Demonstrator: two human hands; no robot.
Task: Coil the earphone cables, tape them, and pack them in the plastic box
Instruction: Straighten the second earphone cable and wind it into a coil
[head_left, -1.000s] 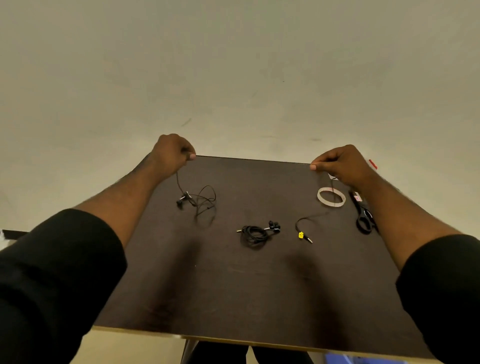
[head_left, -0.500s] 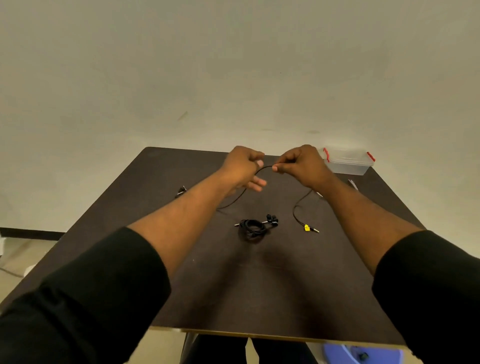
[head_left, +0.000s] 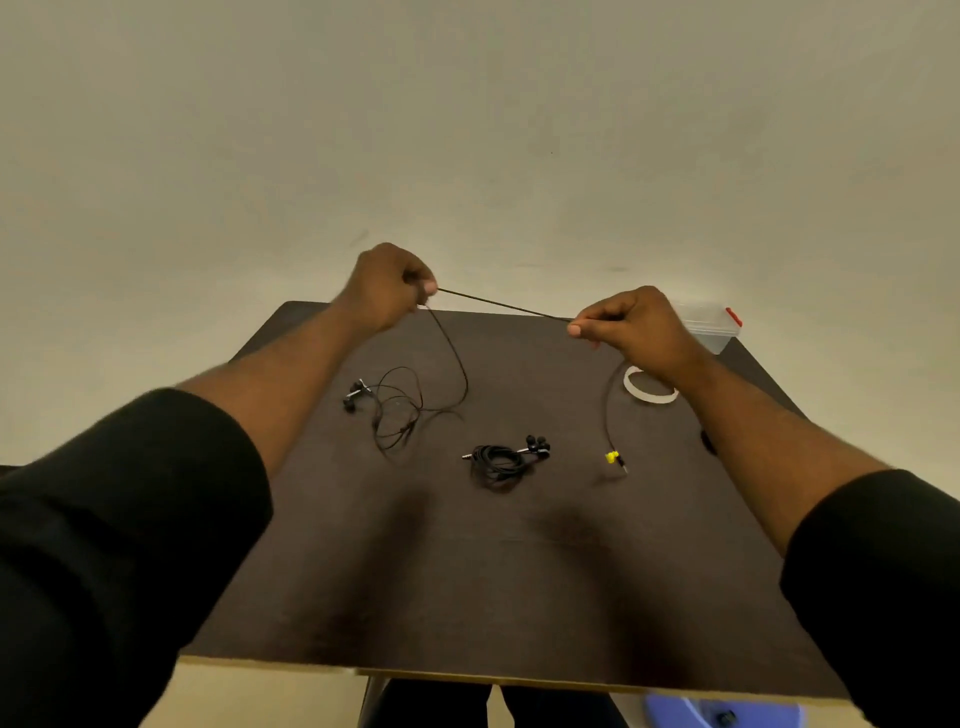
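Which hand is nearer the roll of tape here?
Right. The right hand is raised just above the tape roll and partly hides it. The left hand is far across the table, pinching the stretched earphone cable's other end.

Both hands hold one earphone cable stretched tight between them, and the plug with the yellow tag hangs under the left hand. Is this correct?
Not quite. In the head view the plug with the yellow tag hangs under the right hand, not the left hand. The earphone cable is indeed stretched tight between both hands.
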